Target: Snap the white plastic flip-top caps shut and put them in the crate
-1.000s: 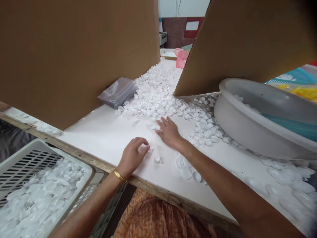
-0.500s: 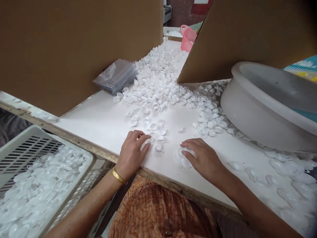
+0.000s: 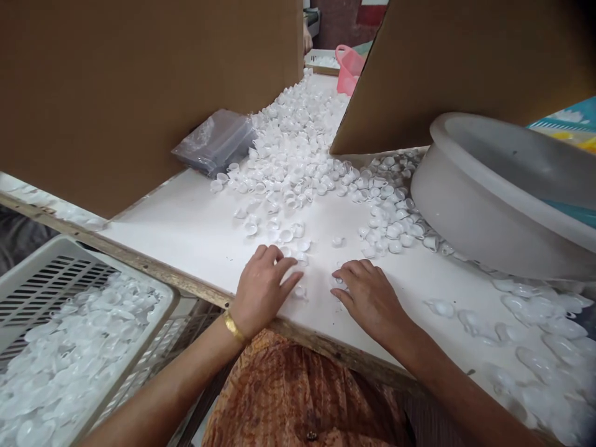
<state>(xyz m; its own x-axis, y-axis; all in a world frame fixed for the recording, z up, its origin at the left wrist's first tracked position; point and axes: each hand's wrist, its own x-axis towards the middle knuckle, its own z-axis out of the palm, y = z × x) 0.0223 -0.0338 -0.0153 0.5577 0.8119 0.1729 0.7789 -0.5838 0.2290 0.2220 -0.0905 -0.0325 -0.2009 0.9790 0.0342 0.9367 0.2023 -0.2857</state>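
My left hand, with a gold bangle at the wrist, is over the table near its front edge. Its thumb and forefinger are apart, and a small white cup lies just beside the thumb tip. My right hand has its fingers curled round another small white cup, partly hidden behind the fingertips. Between and beyond both hands lie several loose cups of the same kind, one of them a lone cup. Farther back spreads a large heap of these handled cups.
A white crate full of thin white pieces stands at the lower left. Cardboard sheets rise left and right. A big pale basin sits right; a clear plastic packet and pink basket lie farther back.
My left hand has moved right and its thumb and forefinger have parted from a cup. My right hand has drawn its fingers in round a cup. A person's hand now shows at the far back.
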